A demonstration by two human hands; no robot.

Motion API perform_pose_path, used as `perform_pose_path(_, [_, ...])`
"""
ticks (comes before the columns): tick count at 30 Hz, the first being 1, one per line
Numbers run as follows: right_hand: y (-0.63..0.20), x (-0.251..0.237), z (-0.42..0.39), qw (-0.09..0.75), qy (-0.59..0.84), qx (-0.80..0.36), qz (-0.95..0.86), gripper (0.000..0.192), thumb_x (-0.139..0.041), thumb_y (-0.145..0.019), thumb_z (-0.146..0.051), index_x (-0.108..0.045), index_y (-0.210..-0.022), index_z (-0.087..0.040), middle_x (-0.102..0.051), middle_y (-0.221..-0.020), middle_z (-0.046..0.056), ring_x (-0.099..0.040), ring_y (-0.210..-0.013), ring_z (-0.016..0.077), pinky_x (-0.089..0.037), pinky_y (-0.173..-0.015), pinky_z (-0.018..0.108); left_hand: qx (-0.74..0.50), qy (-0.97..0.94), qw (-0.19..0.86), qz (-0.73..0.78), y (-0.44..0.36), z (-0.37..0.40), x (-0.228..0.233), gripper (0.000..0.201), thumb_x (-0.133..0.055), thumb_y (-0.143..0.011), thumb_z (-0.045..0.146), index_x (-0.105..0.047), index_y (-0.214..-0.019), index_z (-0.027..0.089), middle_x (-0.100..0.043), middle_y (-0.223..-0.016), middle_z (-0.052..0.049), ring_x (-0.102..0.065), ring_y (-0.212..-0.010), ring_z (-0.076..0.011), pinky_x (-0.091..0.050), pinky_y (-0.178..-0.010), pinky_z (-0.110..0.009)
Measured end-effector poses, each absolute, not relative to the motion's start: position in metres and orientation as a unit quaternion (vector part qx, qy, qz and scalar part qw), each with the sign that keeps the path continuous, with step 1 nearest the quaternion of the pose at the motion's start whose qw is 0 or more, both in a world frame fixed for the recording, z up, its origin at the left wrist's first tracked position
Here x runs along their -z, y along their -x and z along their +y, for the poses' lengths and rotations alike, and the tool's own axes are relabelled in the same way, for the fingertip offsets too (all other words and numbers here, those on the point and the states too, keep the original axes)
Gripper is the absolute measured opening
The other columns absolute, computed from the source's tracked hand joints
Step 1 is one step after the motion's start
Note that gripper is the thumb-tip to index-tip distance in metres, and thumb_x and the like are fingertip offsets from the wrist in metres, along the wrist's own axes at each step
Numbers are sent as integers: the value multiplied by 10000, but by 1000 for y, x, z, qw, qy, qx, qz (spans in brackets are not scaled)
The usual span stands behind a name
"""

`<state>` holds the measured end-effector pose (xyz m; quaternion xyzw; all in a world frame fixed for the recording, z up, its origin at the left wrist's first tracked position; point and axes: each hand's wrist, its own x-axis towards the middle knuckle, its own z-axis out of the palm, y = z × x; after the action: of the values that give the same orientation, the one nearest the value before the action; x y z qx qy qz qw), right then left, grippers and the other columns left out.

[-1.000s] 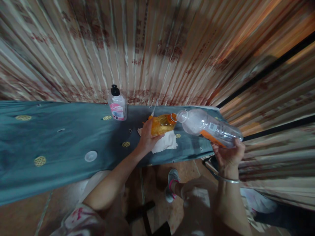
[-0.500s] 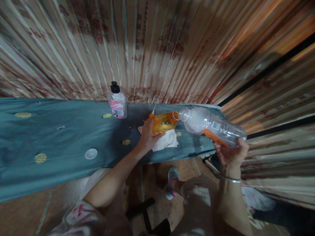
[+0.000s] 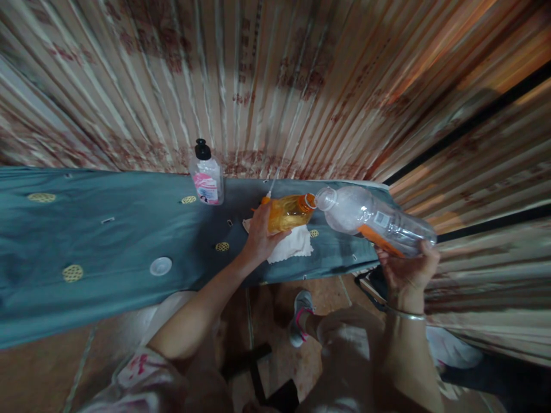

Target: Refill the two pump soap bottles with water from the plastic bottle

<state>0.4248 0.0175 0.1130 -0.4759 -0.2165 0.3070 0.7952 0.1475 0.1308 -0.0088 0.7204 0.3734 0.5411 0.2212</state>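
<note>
Over the right end of the counter (image 3: 86, 229), which is lying under a teal cloth with small yellow motifs, the person is bringing two bottles mouth to mouth. The left hand (image 3: 259, 234) is gripping the orange bottle (image 3: 287, 211), its fingers clamped around the body, and the bottle is lying nearly on its side with the open neck pointing right. The right hand (image 3: 407, 265), with a bangle at the wrist, is holding the clear bottle (image 3: 374, 221) from beneath near its base, the fingers closed on it. This larger bottle is slanting down to the left, and its mouth is meeting, or sitting just beside, the neck of the orange one; whether any liquid is passing between them cannot be told. Under the orange bottle a white cloth (image 3: 293, 245) is lying crumpled on the counter. Farther left a pump bottle (image 3: 207, 176) with a pink label and black top is standing upright near the back edge, and a white cap (image 3: 160, 266) is resting alone near the front edge, well apart from the hands. Behind the counter a striped curtain (image 3: 275, 80) is hanging.
</note>
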Motion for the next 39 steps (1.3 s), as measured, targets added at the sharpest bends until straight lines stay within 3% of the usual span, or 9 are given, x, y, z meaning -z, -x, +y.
perform_pose_path(9, [-429,-110,18,805,459,-309,-214,572,-692,-561,-356,-662,-1122,-248,-715,-963,27,-638,-683,174,-502,-434,240,-533,-721,224,383,-148,129,4,842,-750,-807,600,-367,-1472,254,-571,-1400,-158,-569,-1305,-334,-474,-1088,-519])
perform_pose_path(22, [-426,-112,17,808,451,-315,-211,514,-707,-553,-338,-665,-1057,-248,-721,-1049,27,-646,-701,158,-555,-484,269,-519,-725,227,392,-147,129,2,852,-741,-800,627,-373,-1458,228,-567,-1408,-174,-564,-1316,-342,-469,-1097,-518])
perform_pose_path(39, [-430,-110,19,807,456,-313,-206,549,-694,-538,-350,-666,-1078,-252,-728,-1018,32,-652,-670,164,-518,-432,249,-526,-727,227,378,-147,128,1,844,-730,-816,618,-342,-1470,252,-561,-1413,-164,-558,-1328,-338,-467,-1099,-514])
